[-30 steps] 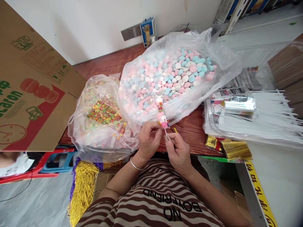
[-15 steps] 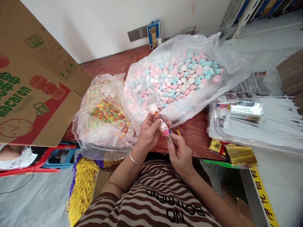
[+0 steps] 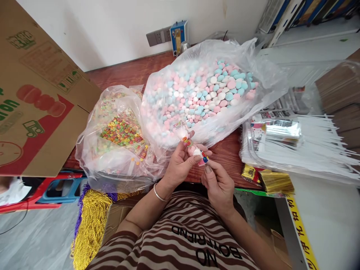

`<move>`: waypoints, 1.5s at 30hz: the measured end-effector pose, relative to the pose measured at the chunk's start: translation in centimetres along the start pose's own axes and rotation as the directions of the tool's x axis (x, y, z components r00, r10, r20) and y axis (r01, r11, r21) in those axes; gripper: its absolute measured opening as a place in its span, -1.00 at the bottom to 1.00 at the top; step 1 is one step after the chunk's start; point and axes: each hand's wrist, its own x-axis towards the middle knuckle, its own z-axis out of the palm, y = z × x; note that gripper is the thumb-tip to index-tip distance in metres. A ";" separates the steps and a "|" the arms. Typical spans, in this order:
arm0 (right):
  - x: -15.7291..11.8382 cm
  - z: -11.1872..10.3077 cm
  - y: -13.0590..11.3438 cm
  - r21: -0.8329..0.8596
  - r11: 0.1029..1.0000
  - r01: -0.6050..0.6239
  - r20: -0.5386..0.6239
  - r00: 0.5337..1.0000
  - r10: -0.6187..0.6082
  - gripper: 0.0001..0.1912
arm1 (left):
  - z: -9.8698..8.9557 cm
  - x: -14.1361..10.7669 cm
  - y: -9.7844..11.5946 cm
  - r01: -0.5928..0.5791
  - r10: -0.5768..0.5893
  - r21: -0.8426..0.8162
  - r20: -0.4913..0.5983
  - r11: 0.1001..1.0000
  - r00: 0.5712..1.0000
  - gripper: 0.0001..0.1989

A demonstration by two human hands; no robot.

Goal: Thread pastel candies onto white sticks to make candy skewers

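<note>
Clear plastic wraps the packet (image 3: 197, 152), clamped in the left hand (image 3: 180, 163), its long axis slanting from far left to near right. The right hand (image 3: 219, 187), nearer that near end, has thumb and finger together; what they pinch is hidden. Beyond lies the bag (image 3: 202, 97); rightward, desk (image 3: 229, 157) shows before the tray (image 3: 254, 158).

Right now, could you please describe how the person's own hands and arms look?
The left hand and right hand wear no gloves. A thin, pale bracelet circles the left wrist. The left sleeve is short, striped brown and beige.
</note>
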 end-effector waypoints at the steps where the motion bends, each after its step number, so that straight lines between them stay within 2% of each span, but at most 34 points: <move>1: -0.2 0.1 0.1 0.092 0.995 -0.044 0.012 0.999 0.043 -0.70 | 0.3 0.0 -0.2 -0.001 0.001 -0.023 -0.025 1.000 1.000 -0.36; 3: -0.4 0.3 0.2 0.254 0.962 -0.100 0.030 0.995 0.096 -0.67 | 1.0 0.1 -0.5 0.003 -0.009 -0.073 -0.073 0.997 0.997 -0.45; 5: -0.5 0.5 0.2 0.339 0.932 -0.125 0.045 0.992 0.116 -0.66 | 1.6 0.1 -0.7 0.007 -0.020 -0.122 -0.104 0.992 0.994 -0.55; 8: -0.5 0.5 -0.2 0.409 0.898 -0.164 0.085 0.986 0.141 -0.70 | 2.4 0.1 -0.8 0.029 -0.044 -0.192 -0.074 0.981 0.996 -0.60; 10: -0.4 0.3 -0.4 0.398 0.896 -0.195 0.112 0.980 0.164 -0.74 | 2.9 0.2 -0.7 0.059 -0.072 -0.223 -0.048 0.973 0.996 -0.58; 13: -0.5 -0.5 -0.6 0.194 0.968 -0.161 0.062 0.987 0.151 -0.78 | 3.4 0.4 -0.5 0.063 -0.086 -0.251 -0.082 0.966 0.993 -0.58; 15: -0.5 -1.2 -0.4 -0.085 0.996 0.000 -0.032 0.999 -0.002 -0.83 | 3.7 0.7 -0.4 0.026 -0.063 -0.278 -0.125 0.960 0.990 -0.58; 16: -0.5 -1.5 -0.2 -0.242 0.964 0.115 -0.051 0.990 -0.131 -0.85 | 3.9 0.8 -0.4 0.010 -0.052 -0.290 -0.139 0.957 0.989 -0.57; 17: -0.5 -1.7 -0.1 -0.389 0.892 0.230 -0.036 0.964 -0.265 -0.85 | 4.0 0.9 -0.4 -0.002 -0.044 -0.296 -0.151 0.955 0.988 -0.55; 19: -0.5 -2.1 0.2 -0.602 0.685 0.410 0.071 0.882 -0.466 -0.82 | 4.2 0.9 -0.5 -0.009 -0.042 -0.296 -0.165 0.955 0.985 -0.52; 21: -0.4 -2.1 0.4 -0.700 0.517 0.493 0.175 0.820 -0.545 -0.75 | 4.4 0.8 -0.7 -0.009 -0.043 -0.291 -0.171 0.957 0.984 -0.55; 23: -0.3 -1.8 0.4 -0.723 0.467 0.509 0.210 0.806 -0.554 -0.71 | 4.6 0.6 -1.0 -0.007 -0.044 -0.293 -0.168 0.956 0.985 -0.60; 32: 0.5 -1.0 -0.2 -0.636 0.659 0.400 0.104 0.892 -0.440 -0.76 | 5.2 -1.0 -2.8 0.065 -0.105 -0.283 -0.127 0.957 0.986 -0.65; 36: 0.9 -1.7 -0.2 -0.591 0.723 0.358 0.097 0.921 -0.377 -0.80 | 4.1 0.5 -1.6 -0.003 -0.045 -0.342 -0.133 0.940 0.990 -0.50; 38: 0.9 -2.1 0.1 -0.589 0.701 0.402 0.125 0.902 -0.413 -0.82 | 2.8 1.9 0.0 -0.056 -0.022 -0.410 -0.182 0.910 0.983 -0.40; 40: 0.9 -2.5 0.3 -0.600 0.641 0.478 0.165 0.859 -0.485 -0.83 | 1.5 3.5 1.8 -0.071 -0.035 -0.476 -0.210 0.877 0.977 -0.36; 43: 0.7 -2.5 0.6 -0.631 0.524 0.571 0.229 0.783 -0.578 -0.82 | 0.4 5.0 3.7 -0.025 -0.092 -0.569 -0.176 0.822 0.980 -0.49; 45: 0.5 -2.1 0.5 -0.653 0.490 0.578 0.239 0.771 -0.591 -0.80 | 0.5 5.4 4.0 -0.028 -0.108 -0.636 -0.174 0.771 0.979 -0.61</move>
